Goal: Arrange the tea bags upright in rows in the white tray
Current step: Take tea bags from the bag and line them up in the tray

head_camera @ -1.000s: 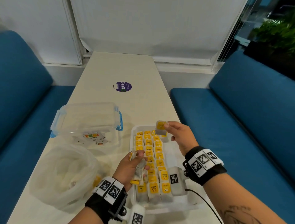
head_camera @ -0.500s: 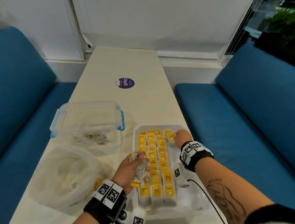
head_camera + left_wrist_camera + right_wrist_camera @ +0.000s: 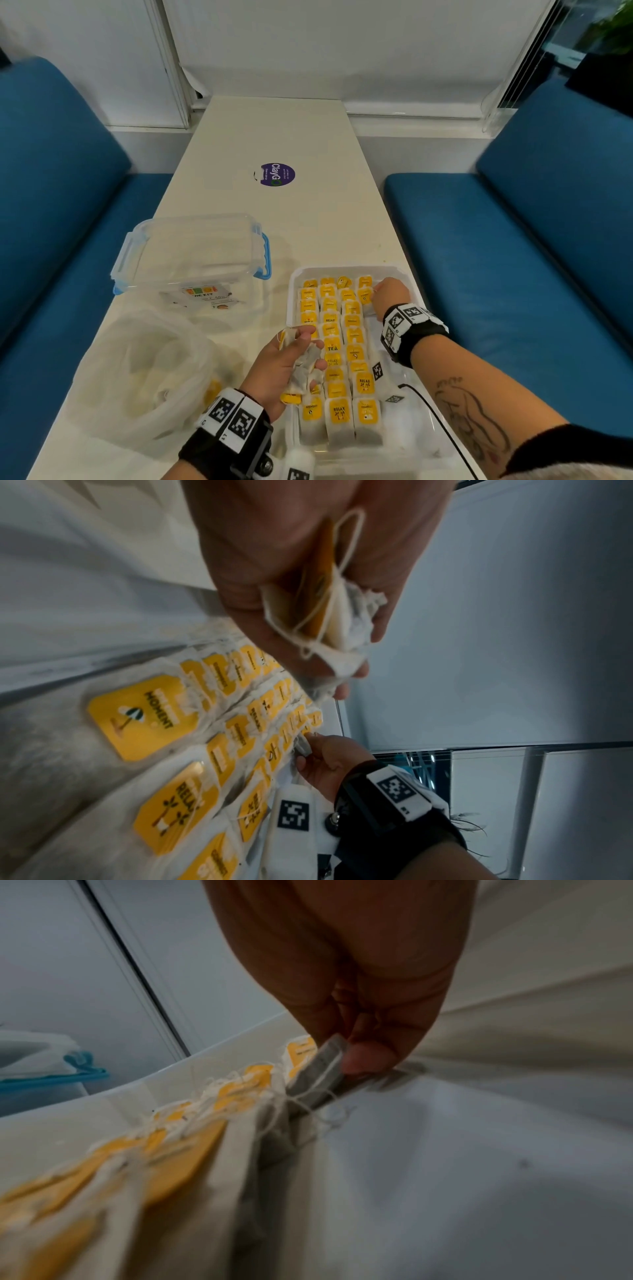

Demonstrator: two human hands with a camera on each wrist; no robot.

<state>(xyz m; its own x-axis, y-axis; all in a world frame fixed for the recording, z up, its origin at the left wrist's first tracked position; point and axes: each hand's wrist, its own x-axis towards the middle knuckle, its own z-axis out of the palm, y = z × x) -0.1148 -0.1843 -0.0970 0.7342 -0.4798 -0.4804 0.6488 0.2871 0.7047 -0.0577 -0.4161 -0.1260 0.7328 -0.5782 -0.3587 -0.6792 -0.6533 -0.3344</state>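
The white tray [image 3: 407,274] sits on the table's near right part, holding rows of upright tea bags [image 3: 337,346] with yellow tags. My right hand [image 3: 388,294] is down in the tray's far right, pinching one tea bag [image 3: 320,1069] between thumb and fingers at the head of the rightmost row. My left hand [image 3: 291,363] hovers at the tray's left edge, gripping a small bunch of loose tea bags [image 3: 303,370] with tags and strings [image 3: 329,607].
A clear lidded box [image 3: 191,253] with blue clips stands left of the tray. A crumpled clear plastic bag [image 3: 137,370] lies at the near left. A purple round sticker [image 3: 276,174] marks the table's middle. Blue benches [image 3: 513,274] flank the table.
My right hand, which held a tea bag above the tray's far end, has come down into the tray's far right row. My left hand has stayed put with its bunch.
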